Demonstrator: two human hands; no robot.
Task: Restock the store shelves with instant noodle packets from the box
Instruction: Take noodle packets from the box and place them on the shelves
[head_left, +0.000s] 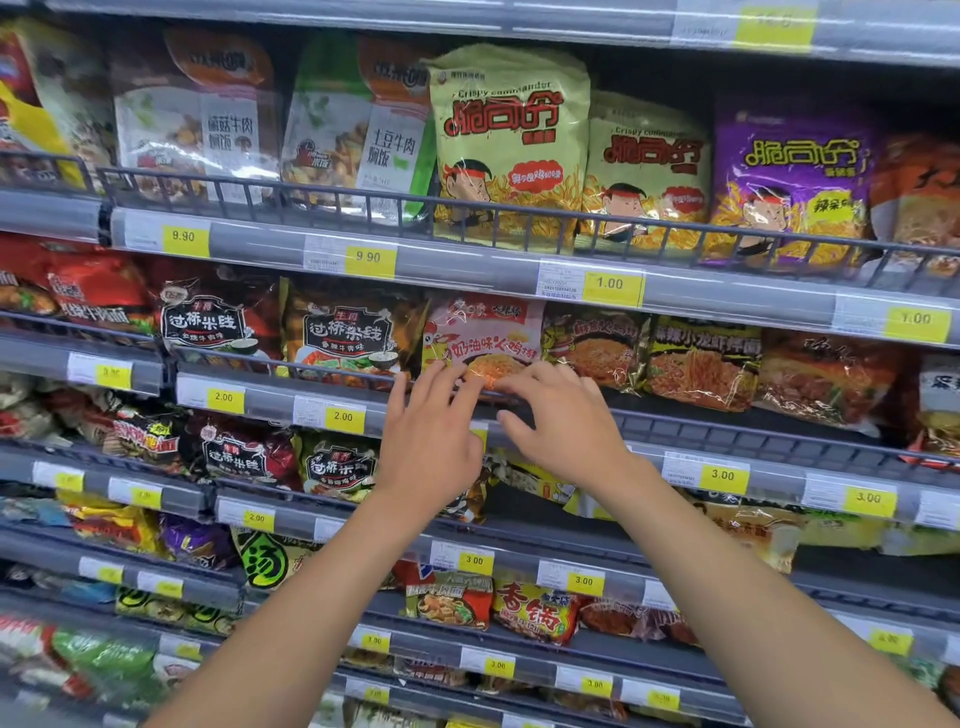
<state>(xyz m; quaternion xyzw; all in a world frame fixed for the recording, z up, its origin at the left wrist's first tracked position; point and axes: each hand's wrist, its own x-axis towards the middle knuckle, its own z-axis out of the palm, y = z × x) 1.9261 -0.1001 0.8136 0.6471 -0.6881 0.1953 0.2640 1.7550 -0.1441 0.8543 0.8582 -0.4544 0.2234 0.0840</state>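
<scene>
A person's left hand (431, 441) and right hand (566, 426) reach side by side to a pink-and-white plastic instant noodle packet (483, 332) standing on a grey metal store shelf (727, 431). Both hands are spread, fingers nearly straight. The left fingertips rest on the packet's lower left edge, the right fingertips on its lower right, and the right thumb hangs free below the thin grey wire rail (311, 371) that runs along the packet's foot. Neither hand curls round the packet.

Just left of the pink packet stands an orange noodle packet with a black label (353, 332); just right of it leans a yellow-and-red noodle packet (595, 345). Below and left of the pink packet, a yellow paper price tag reading 2.00 (343, 417) sits on the shelf edge. One shelf above the pink packet stands a tall pale-green snack bag (511, 140), with a purple snack bag (789, 182) farther right.
</scene>
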